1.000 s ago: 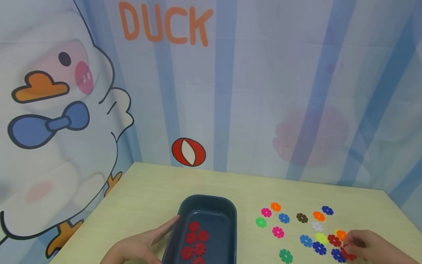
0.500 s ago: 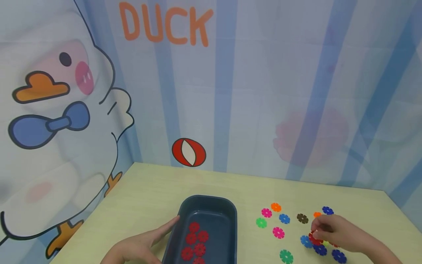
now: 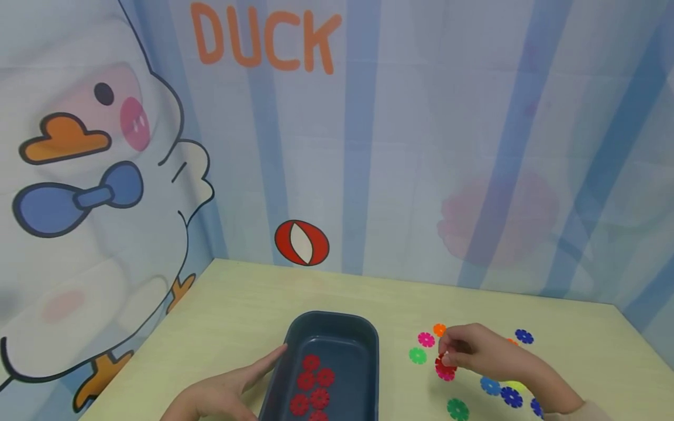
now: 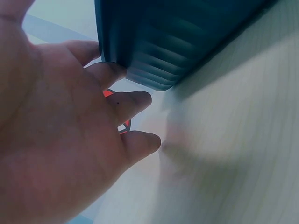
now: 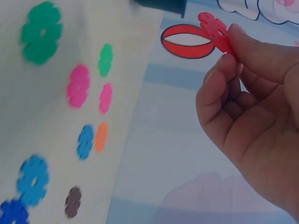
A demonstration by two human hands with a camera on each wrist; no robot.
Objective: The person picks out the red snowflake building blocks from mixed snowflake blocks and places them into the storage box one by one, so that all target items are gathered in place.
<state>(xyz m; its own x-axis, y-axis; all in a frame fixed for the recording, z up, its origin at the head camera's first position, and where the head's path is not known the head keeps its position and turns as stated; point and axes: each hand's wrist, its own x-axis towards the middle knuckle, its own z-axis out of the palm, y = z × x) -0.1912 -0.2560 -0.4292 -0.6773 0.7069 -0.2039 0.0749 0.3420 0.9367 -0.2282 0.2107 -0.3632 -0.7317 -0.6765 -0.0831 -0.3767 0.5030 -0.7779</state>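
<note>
Between thumb and fingers, my right hand (image 3: 487, 354) pinches a red snowflake disc (image 5: 216, 31), held above the table just over a pink disc (image 3: 446, 375). My left hand (image 3: 223, 392) touches the left side of a dark blue tray (image 3: 339, 320). In the left wrist view its fingers (image 4: 135, 105) are spread, some against the tray's ribbed outer wall. Several red discs (image 3: 319, 399) lie inside the tray, towards its near end, which the frame's bottom edge cuts off.
Loose discs lie right of the tray: a light green one (image 3: 418, 355), a dark green one (image 3: 457, 409), a blue one (image 3: 512, 397) and several others. My right forearm hides some. A printed duck curtain (image 3: 400, 146) hangs behind the table (image 3: 253, 292).
My right hand has picked up the red disc from the right-hand group and carried it left towards the tray. My left hand and the tray have stayed in place.
</note>
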